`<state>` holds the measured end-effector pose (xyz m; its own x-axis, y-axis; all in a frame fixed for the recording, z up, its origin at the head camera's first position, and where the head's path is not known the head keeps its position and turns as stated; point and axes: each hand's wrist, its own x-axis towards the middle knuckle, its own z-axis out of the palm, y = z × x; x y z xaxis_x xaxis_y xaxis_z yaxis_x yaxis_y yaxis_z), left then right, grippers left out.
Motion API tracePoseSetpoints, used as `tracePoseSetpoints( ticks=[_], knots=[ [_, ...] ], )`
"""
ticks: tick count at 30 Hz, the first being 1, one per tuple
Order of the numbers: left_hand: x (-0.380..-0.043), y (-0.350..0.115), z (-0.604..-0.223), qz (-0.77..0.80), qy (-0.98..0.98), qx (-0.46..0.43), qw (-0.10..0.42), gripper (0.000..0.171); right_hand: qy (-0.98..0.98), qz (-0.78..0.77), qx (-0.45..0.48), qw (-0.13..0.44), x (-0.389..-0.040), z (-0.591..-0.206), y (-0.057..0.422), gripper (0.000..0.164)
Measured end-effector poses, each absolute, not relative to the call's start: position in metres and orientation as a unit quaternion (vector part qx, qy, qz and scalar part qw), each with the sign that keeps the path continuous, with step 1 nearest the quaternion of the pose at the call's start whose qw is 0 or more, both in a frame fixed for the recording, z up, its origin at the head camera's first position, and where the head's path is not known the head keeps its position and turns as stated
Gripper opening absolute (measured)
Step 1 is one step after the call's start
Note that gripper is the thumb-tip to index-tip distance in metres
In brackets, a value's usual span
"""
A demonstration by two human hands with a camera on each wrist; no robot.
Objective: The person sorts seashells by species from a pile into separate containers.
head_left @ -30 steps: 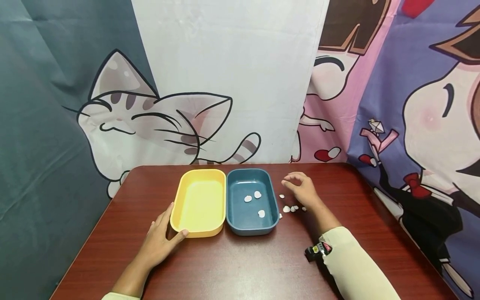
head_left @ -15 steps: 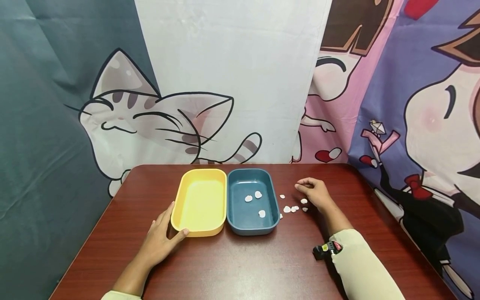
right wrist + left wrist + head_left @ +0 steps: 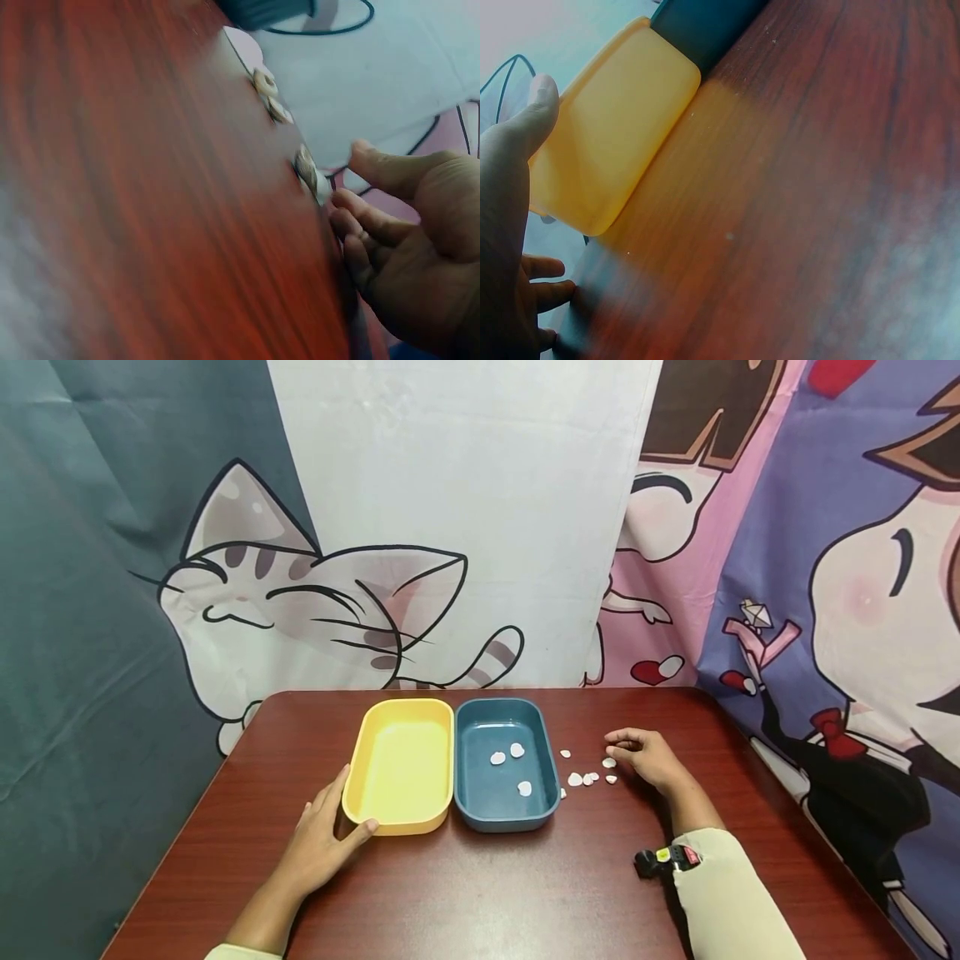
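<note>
A cloth [image 3: 450,468] printed with a cartoon cat hangs behind a reddish-brown table [image 3: 465,902]. On the table, a yellow tray [image 3: 401,768] and a blue tray [image 3: 487,806] stand side by side, the yellow one to the left. The left hand [image 3: 318,837] is spread wide round the yellow tray's near left corner — thumb at the near rim, fingers along the left side. The right hand [image 3: 651,760] is to the right of the blue tray, thumb and bent fingers slightly apart. Three white shells [image 3: 497,758] lie inside the blue tray; others lie on the table — one shell [image 3: 609,763] right by the right fingertips, whether touching I cannot tell.
</note>
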<state>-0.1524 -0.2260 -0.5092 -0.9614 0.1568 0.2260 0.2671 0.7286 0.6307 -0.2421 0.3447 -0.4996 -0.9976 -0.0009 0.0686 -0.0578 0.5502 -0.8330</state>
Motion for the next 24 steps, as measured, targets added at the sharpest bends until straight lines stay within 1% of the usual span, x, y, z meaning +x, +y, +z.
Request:
tracePoseSetpoints(
  ticks=[5, 10, 24],
  knots=[
    [-0.153, -0.226, -0.51, -0.35, -0.926, -0.116, 0.082, 0.1, -0.886, 0.458, 0.072, 0.018, -0.239, -0.505, 0.357, 0.029],
    [-0.151, -0.226, -0.51, -0.348, -0.927, -0.112, 0.08, 0.1, -0.882, 0.46, 0.1, 0.019, -0.237, -0.508, 0.361, 0.027],
    [-0.152, -0.225, -0.51, -0.348, -0.927, -0.112, 0.081, 0.1, -0.896, 0.435, 0.084, 0.04, -0.236, -0.511, 0.354, 0.028]
  ],
)
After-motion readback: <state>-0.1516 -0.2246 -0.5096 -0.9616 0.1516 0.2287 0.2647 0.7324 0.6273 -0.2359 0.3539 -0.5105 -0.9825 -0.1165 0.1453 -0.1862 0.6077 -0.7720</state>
